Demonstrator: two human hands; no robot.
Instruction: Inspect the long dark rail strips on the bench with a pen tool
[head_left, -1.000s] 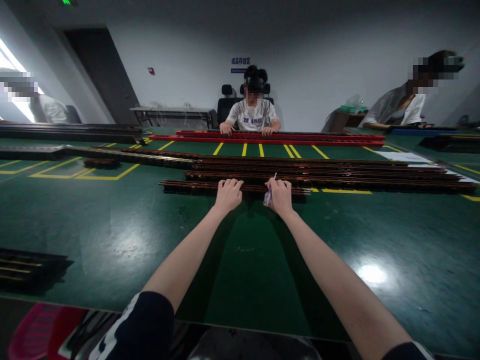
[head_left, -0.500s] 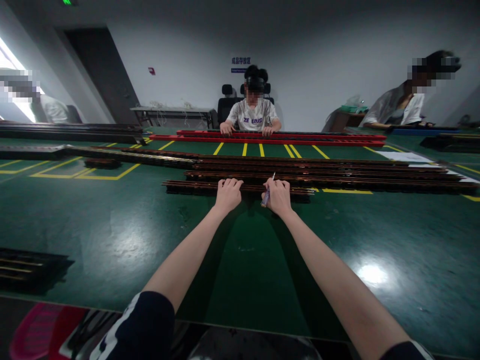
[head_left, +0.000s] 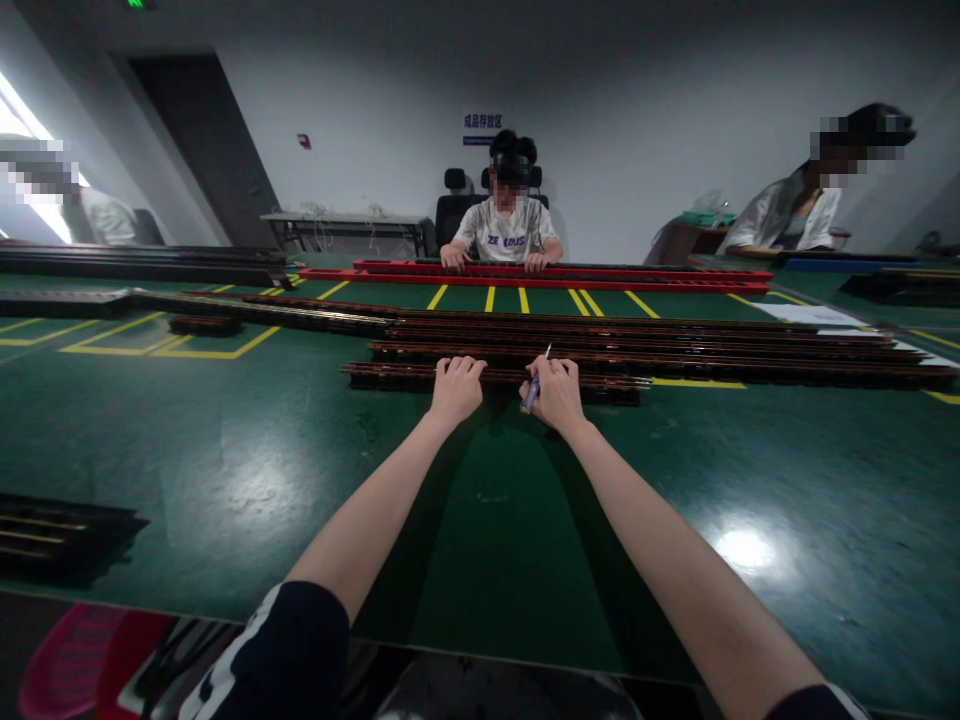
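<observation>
Directly ahead lies a short bundle of long, thin dark strips (head_left: pixel 405 377) with coppery edges, running left to right across the green table. My left hand (head_left: pixel 457 388) is closed over its near side, fingers curled on the strips. To the right, my right hand (head_left: pixel 559 390) grips a slim pen-like tool (head_left: pixel 531 393) with a clear handle and a thin metal tip pointing up and away. That hand's fingers also rest at the strips' near edge; whether they grip them is hidden. A longer stack of similar strips (head_left: pixel 712 355) lies just behind.
More dark strips (head_left: pixel 60 535) lie at the near left, and long dark profiles (head_left: pixel 135 265) at the far left. Across the table (head_left: pixel 247 480), a person (head_left: pixel 506 225) holds red rails (head_left: pixel 637 278). Another person (head_left: pixel 787 215) is at right. White papers (head_left: pixel 810 313) lie at the right.
The front strips have shifted a little to the right under my hands. Both hands stay almost where they were, the right one still holding the tool.
</observation>
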